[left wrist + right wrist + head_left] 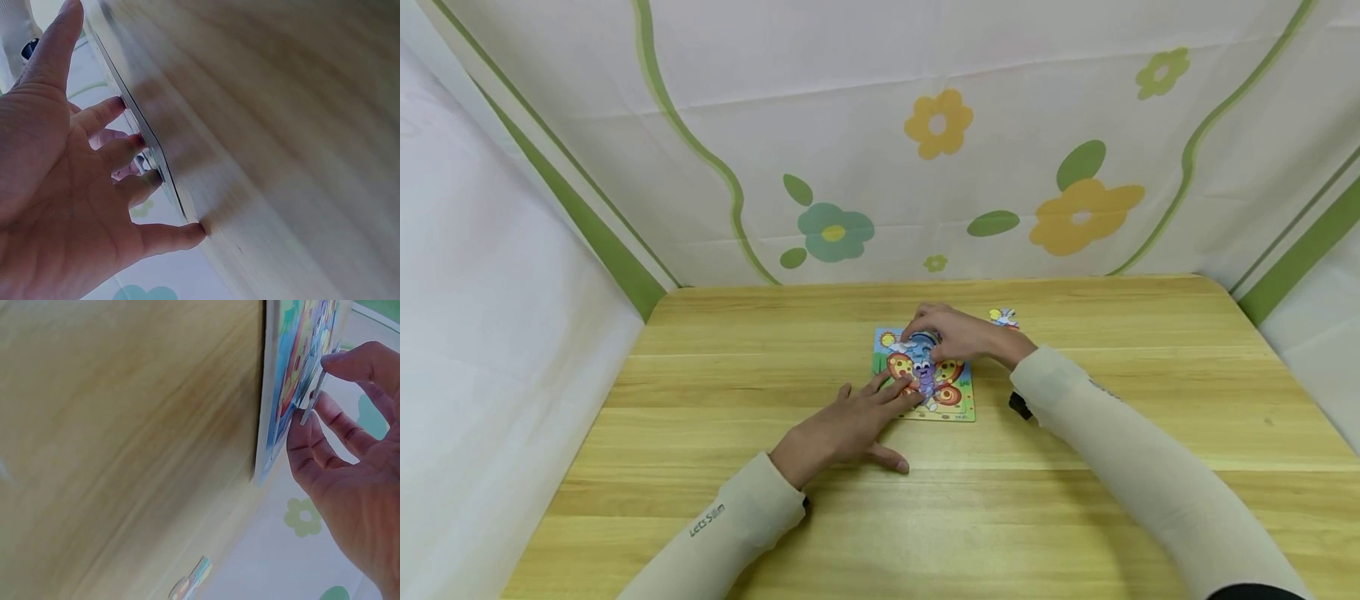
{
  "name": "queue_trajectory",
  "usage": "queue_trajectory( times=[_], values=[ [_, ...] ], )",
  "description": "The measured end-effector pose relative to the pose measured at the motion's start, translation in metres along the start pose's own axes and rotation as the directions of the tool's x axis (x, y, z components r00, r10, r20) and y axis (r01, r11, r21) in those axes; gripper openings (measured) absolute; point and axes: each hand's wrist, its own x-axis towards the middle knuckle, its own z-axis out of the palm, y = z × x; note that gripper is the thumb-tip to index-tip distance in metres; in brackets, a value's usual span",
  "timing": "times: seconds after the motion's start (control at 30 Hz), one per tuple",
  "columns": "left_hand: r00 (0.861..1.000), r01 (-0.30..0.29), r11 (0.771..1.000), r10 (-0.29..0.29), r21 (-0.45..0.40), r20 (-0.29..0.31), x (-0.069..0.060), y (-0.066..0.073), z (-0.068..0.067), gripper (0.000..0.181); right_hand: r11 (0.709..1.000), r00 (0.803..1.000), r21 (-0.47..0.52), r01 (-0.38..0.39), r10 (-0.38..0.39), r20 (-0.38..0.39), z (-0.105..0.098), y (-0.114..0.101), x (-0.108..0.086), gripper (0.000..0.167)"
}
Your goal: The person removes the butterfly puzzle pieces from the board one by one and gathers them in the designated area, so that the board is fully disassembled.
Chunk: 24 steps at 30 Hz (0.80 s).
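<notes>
A jigsaw puzzle board (964, 411) with a bright butterfly picture lies flat on the table. My left hand (856, 423) rests on its lower left part, fingers spread and nearly straight. In the left wrist view, several fingertips of the left hand (94, 162) touch the board's edge, while the little finger touches the table. My right hand (961, 332) is over the upper part of the board. Between thumb and fingers it pinches a thin puzzle piece (311, 403), seen tilted and nearly edge-on in the right wrist view. The piece's picture is mostly hidden by the fingers.
A loose puzzle piece (1004, 318) lies on the wooden table (737, 350), behind and to the right of the board. White cloth (865, 167) with printed flowers stands along the table's back edge, with more cloth at both sides.
</notes>
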Motion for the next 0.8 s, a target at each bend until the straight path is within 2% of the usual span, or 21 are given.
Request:
queue_trajectory(
  times=[0.37,0.5,0.8],
  values=[
    [1.000,-0.003,1.000,0.003,-0.004,-0.007,0.000,-0.001,0.001,0.095,1.000,1.000,-0.001,-0.015,0.015,-0.014,-0.003,-0.001,-0.005,0.049],
    [1.000,-0.003,1.000,0.003,-0.010,-0.007,0.000,-0.001,0.001,0.095,1.000,0.999,-0.004,-0.004,0.004,-0.042,-0.006,0.001,-0.011,0.049],
    [1.000,-0.013,1.000,0.013,0.012,-0.011,-0.001,0.000,0.001,0.094,0.999,0.993,-0.010,-0.047,0.046,-0.107,-0.013,0.018,-0.032,0.048]
  ],
)
